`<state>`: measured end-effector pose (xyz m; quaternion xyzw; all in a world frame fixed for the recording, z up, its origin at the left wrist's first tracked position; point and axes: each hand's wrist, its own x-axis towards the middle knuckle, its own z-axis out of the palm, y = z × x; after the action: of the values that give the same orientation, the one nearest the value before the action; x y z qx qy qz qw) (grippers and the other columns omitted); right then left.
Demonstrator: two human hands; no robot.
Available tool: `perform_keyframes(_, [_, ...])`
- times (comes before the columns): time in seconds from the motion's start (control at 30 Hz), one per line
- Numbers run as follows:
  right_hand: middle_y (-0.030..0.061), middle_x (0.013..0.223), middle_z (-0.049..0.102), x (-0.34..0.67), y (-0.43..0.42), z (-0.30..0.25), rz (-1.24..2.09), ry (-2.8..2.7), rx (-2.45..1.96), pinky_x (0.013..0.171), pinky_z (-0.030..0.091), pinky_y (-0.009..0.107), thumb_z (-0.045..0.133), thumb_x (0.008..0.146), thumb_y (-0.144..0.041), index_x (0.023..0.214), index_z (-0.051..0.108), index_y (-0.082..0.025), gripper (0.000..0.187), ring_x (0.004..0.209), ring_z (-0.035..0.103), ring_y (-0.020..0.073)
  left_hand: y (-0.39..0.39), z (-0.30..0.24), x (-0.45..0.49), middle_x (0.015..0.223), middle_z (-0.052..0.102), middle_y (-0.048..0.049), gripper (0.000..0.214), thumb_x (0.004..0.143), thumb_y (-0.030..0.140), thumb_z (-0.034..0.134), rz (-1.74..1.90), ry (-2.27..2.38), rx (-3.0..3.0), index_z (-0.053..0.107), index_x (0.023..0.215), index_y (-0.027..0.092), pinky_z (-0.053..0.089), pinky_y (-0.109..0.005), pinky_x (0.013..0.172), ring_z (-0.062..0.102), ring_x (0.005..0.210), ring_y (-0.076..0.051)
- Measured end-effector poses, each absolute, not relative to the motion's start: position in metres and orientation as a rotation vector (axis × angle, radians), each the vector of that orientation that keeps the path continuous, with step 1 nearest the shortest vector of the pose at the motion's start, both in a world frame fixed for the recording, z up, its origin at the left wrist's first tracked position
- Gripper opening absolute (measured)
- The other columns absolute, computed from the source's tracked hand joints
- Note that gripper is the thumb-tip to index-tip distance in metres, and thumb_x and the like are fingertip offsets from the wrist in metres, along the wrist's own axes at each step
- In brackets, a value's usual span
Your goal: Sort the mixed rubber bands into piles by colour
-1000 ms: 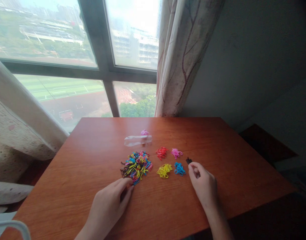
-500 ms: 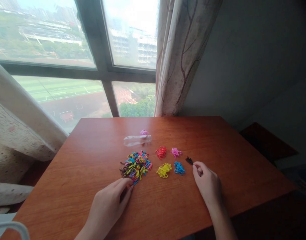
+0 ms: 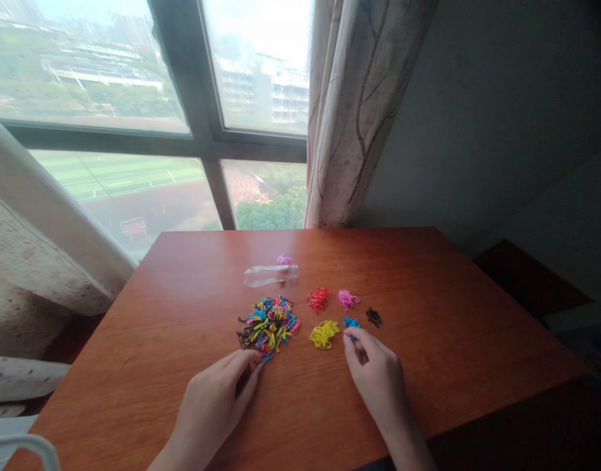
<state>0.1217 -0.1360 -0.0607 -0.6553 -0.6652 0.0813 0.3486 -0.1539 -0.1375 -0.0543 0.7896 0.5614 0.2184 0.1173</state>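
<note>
A heap of mixed coloured rubber bands (image 3: 271,324) lies left of centre on the table. My left hand (image 3: 222,392) rests at its near edge, thumb and fingertips closed around a blue-and-pink bit of band. To the right sit sorted piles: red bands (image 3: 318,299), pink bands (image 3: 348,299), yellow bands (image 3: 324,334), blue bands (image 3: 351,322) and black bands (image 3: 373,317). My right hand (image 3: 378,369) is just in front of the blue pile, partly covering it, with fingers pinched together; whatever is between them is hidden.
Behind the heap a clear plastic bottle (image 3: 268,276) lies on its side, with a pink item (image 3: 284,260) beyond it. The brown wooden table (image 3: 148,366) meets a window and curtains (image 3: 349,131). A white curved object (image 3: 25,445) stands at the lower left.
My right hand has moved left from the black pile to the blue one, leaving the black bands uncovered. My left hand stays at the heap's near edge.
</note>
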Motion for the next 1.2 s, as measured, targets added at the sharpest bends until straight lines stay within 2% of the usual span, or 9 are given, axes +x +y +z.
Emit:
perform_keyframes(0.23, [0.0000, 0.076, 0.068, 0.069, -0.151, -0.067, 0.370, -1.908, -1.515, 0.064, 0.044, 0.023, 0.046, 0.093, -0.018, 0.093, 0.066, -0.023, 0.020, 0.067, 0.065, 0.0150, -0.137, -0.057, -0.156, 0.085, 0.076, 0.0031, 0.016, 0.090, 0.031, 0.051, 0.662, 1.624, 2.272, 0.066, 0.094, 0.027, 0.053, -0.020, 0.065, 0.072, 0.073, -0.014])
perform_keyframes(0.6, [-0.0021, 0.079, 0.068, 0.059, -0.154, -0.064, 0.487, -1.961, -1.526, 0.068, 0.039, 0.024, 0.054, 0.089, -0.016, 0.104, 0.065, -0.025, 0.020, 0.072, 0.062, 0.0157, -0.137, -0.053, -0.144, 0.080, 0.073, 0.0024, 0.014, 0.089, 0.022, 0.049, 0.655, 1.505, 2.326, 0.063, 0.089, 0.025, 0.051, -0.020, 0.061, 0.070, 0.068, -0.014])
perform_keyframes(0.93, [-0.0019, 0.084, 0.067, 0.059, -0.155, -0.063, 0.502, -2.022, -1.528, 0.068, 0.034, 0.024, 0.050, 0.091, -0.014, 0.095, 0.062, -0.025, 0.017, 0.078, 0.062, 0.0157, -0.111, -0.021, -0.119, 0.080, 0.072, -0.0006, 0.021, 0.094, 0.025, 0.044, 0.566, 1.429, 2.575, 0.064, 0.088, 0.023, 0.047, -0.022, 0.059, 0.069, 0.069, -0.015])
perform_keyframes(1.07, [-0.0016, 0.076, 0.066, 0.059, -0.154, -0.066, 0.440, -2.044, -1.614, 0.061, 0.029, 0.025, 0.053, 0.085, -0.012, 0.081, 0.059, -0.023, 0.013, 0.070, 0.061, 0.0154, -0.090, 0.001, -0.080, 0.082, 0.072, -0.0014, 0.019, 0.092, 0.021, 0.045, 0.340, 1.268, 2.654, 0.063, 0.086, 0.022, 0.048, -0.023, 0.061, 0.068, 0.073, -0.017])
perform_keyframes(1.2, [-0.0008, 0.076, 0.066, 0.060, -0.153, -0.067, 0.409, -2.095, -1.670, 0.058, 0.026, 0.027, 0.053, 0.079, -0.007, 0.080, 0.060, -0.022, 0.016, 0.068, 0.062, 0.0158, -0.070, 0.005, -0.042, 0.083, 0.073, -0.0012, 0.014, 0.089, 0.023, 0.051, 0.233, 1.145, 2.676, 0.065, 0.087, 0.023, 0.049, -0.025, 0.063, 0.069, 0.075, -0.018])
